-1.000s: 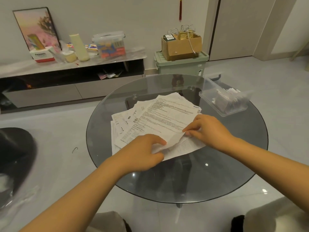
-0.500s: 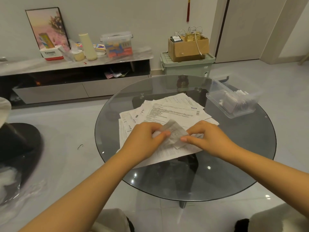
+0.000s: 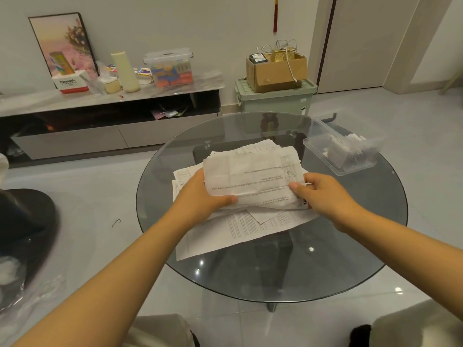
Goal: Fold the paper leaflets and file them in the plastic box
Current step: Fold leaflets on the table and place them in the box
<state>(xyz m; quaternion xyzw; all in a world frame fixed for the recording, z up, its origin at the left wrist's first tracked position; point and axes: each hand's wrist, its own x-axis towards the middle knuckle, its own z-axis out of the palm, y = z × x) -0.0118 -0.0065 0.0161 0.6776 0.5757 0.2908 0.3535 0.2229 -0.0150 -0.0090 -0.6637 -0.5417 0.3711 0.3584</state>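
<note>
- Both hands grip one creased leaflet [image 3: 253, 176]: our left hand [image 3: 200, 196] holds its left edge, thumb curled over the near lower corner; our right hand [image 3: 323, 196] pinches its right edge, thumb on top and fingers underneath.
- Leaflet is raised off the pile, spread wide between the two grips, printed text upside down to us.
- Pile of loose leaflets [image 3: 250, 229] lies flat on the round glass bench [image 3: 275, 276], directly under the hands, sheets fanned and overlapping.
- Clear plastic box [image 3: 323, 154] sits on the bench's far right side, lid off, well apart from the pile, with folded papers [image 3: 345, 149] standing inside.
- Behind the bench, on the floor: green storage bin [image 3: 275, 101] with a cardboard box [image 3: 275, 73] on top.
</note>
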